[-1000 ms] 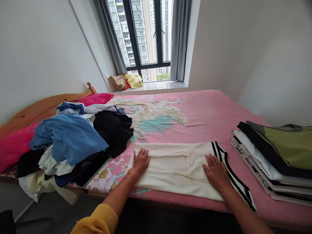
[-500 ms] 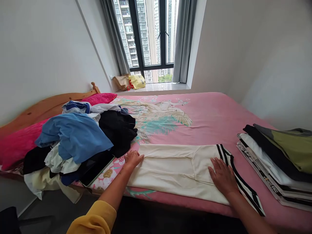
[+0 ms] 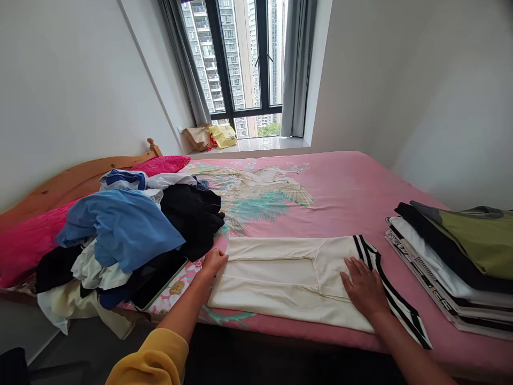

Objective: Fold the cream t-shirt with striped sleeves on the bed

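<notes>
A cream shirt with black-and-white striped trim at its right end lies folded lengthwise along the near side of the bed. At its left end, my left hand is closed, with fingertips pinching the edge of the cloth. My right hand rests flat, fingers spread, on the cream cloth beside the stripes. A heap of unfolded clothes, with a blue garment on top and a black one behind it, is to the left of my left hand.
On the right of the bed stands a stack of folded clothes, an olive-green one uppermost. A dark-screened tablet or phone lies by the heap. The pink bedsheet stretches toward the window, where paper bags sit on the sill.
My left hand has shifted slightly left along with a small camera movement. My right hand stays flat on the shirt, which keeps its shape.
</notes>
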Tool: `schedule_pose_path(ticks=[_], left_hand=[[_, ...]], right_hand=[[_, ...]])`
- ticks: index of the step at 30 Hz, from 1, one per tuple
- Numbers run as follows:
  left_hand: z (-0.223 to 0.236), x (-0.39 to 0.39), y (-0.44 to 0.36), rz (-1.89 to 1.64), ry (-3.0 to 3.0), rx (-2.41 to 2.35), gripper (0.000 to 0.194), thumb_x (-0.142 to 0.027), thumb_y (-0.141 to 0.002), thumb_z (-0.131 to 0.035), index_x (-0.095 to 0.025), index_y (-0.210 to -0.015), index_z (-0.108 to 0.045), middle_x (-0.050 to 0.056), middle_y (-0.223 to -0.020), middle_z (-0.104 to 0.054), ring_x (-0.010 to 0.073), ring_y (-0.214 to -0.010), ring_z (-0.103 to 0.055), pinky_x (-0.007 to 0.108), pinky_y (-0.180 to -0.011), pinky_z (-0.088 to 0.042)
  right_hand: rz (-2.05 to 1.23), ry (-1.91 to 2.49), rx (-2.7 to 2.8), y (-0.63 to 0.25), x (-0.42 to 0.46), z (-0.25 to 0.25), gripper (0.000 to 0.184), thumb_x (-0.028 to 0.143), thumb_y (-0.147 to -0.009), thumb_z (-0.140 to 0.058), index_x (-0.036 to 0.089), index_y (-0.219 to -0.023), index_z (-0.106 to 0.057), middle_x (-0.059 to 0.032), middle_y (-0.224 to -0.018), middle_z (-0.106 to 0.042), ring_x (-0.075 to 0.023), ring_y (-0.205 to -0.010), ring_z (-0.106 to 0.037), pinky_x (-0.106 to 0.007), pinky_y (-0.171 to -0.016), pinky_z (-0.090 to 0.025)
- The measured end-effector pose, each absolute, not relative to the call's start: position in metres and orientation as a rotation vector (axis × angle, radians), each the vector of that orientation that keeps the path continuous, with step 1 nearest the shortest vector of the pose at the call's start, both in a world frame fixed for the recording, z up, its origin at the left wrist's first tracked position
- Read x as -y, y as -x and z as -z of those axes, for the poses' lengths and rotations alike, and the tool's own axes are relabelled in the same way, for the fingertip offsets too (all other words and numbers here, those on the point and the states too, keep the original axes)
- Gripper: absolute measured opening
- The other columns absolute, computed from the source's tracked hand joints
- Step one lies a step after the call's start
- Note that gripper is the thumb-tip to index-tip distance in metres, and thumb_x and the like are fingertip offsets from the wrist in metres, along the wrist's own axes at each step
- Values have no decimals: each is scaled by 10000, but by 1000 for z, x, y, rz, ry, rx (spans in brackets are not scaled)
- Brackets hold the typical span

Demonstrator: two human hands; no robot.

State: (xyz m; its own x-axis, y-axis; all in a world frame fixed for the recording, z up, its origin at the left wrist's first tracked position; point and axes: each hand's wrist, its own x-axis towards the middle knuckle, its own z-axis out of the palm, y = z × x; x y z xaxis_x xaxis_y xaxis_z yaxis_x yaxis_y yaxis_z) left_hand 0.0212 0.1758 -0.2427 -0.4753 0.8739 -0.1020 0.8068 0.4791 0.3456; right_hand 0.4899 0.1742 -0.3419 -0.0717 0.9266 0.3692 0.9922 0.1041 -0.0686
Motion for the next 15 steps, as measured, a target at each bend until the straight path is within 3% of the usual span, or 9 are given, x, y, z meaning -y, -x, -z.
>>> schedule_pose_path(ticks=[3,8,12,15], left_hand=[[241,-180,-41,-464,-1704,-2408,230,-198,-779,-482,-177,-951,-633,95,-1104,-622,247,-1108,-524,363,-954,-390],[256,-198,-138,-541,-2158,-1970,399,-154,-848,-367,-241,-1188,-556,22,-1303,-540,150,-1247,-431,325,-1081,-310],[270,-212,-211,-493,-2273,-1755,441,-291,-894,-337,-264,-1316,-460,16,-1409,-433,139,-1328,-329,315,-1109,-258],[280,-220,-212,-418,-2191,-1837,509,-421,-898,-295,-240,-1363,-398,62,-1447,-364,204,-1358,-276,468,-1123,-159]], right_hand=[[290,1886,2057,-489,-174,342,503,418,-907,-245,162,-1281,-463,-95,-1376,-439,-236,-1318,-287,-483,-1075,-199],[301,1882,2042,-489,-176,347,499,422,-906,-253,174,-1288,-458,-94,-1374,-441,-236,-1317,-293,-492,-1074,-200],[316,1880,2052,-490,-178,348,509,429,-906,-240,174,-1287,-460,-95,-1375,-440,-235,-1312,-303,-495,-1064,-216],[316,1875,2071,-491,-178,347,508,428,-910,-234,178,-1287,-463,-89,-1378,-437,-231,-1311,-307,-489,-1062,-219]])
